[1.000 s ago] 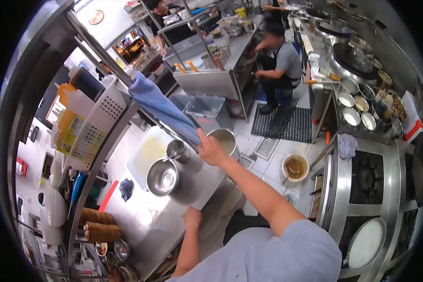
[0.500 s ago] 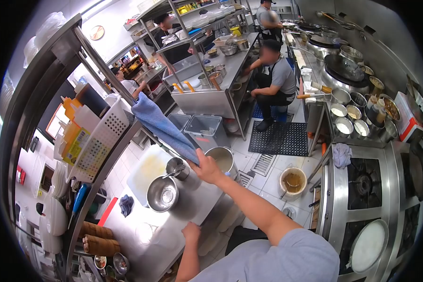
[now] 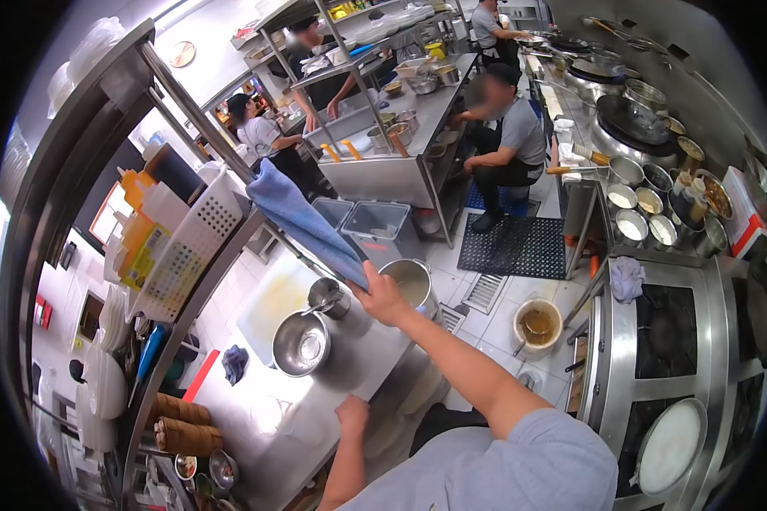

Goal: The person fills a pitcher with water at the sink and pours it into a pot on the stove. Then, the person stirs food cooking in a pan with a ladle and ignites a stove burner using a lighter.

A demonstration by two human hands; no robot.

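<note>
A blue towel (image 3: pixel 302 213) hangs down from the shelf's rail, and my right hand (image 3: pixel 383 296) is closed on its lower end with the arm stretched forward. Over the front edge of the steel counter (image 3: pixel 256 443) rests my left hand (image 3: pixel 352 415), curled into a fist with nothing showing in it. Between my hands and the white cutting board (image 3: pixel 268 311) stand a metal bowl (image 3: pixel 301 345) and a small steel pot (image 3: pixel 330 302), with a utensil handle lying across them. A crumpled dark cloth (image 3: pixel 235 364) lies left of the bowl.
Overhead left, a shelf carries a white basket (image 3: pixel 192 247) of bottles. Bamboo steamers (image 3: pixel 187 436) sit at the counter's left. A large pot (image 3: pixel 409 285) and a bucket (image 3: pixel 537 325) stand beyond. At right is a stove (image 3: pixel 666 332). A co-worker (image 3: pixel 516 136) crouches ahead; others stand behind.
The whole view has shifted a little, so most things appear slightly to the right. My right hand stays on the towel and my left fist stays at the counter's edge.
</note>
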